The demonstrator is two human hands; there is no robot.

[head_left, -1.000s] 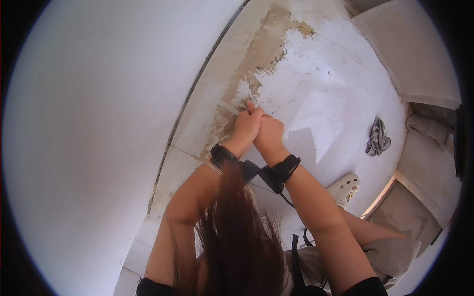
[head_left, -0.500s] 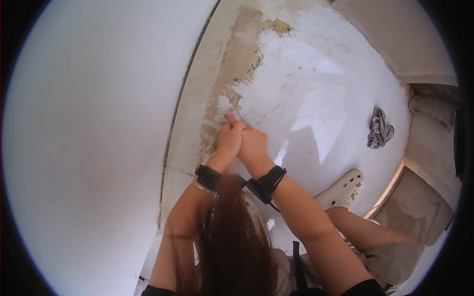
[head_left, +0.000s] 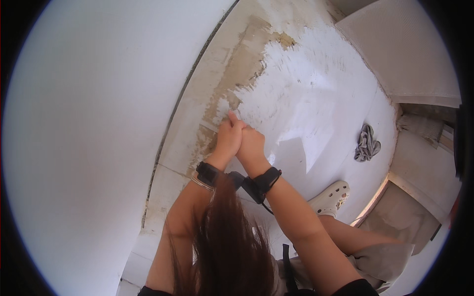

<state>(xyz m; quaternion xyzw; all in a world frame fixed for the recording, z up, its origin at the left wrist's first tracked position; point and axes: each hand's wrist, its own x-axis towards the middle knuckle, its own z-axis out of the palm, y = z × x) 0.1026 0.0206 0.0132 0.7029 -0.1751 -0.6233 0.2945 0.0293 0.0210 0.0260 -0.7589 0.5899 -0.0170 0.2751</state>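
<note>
My left hand (head_left: 229, 140) and my right hand (head_left: 253, 145) are pressed together low over the floor, fingers closed, with one left finger pointing forward. What they grip, if anything, is hidden between them. Just ahead of the fingertips, the white coating (head_left: 291, 84) on the floor ends in a ragged edge. Along that edge runs a bare brownish strip (head_left: 242, 64) with smeared patches, and a yellowish spot (head_left: 285, 40) marks its far end. Black bands with small boxes sit on both wrists.
A large smooth white panel (head_left: 94, 138) fills the left side, with a dark gap along its edge. A crumpled grey cloth (head_left: 367, 143) lies on the floor to the right. My foot in a beige clog (head_left: 331, 198) is nearer. Loose hair hangs over the lower middle of the view.
The view has shifted a little, so the cloth and clog appear lower and further left. My hands stay clasped at nearly the same spot by the coating's edge.
</note>
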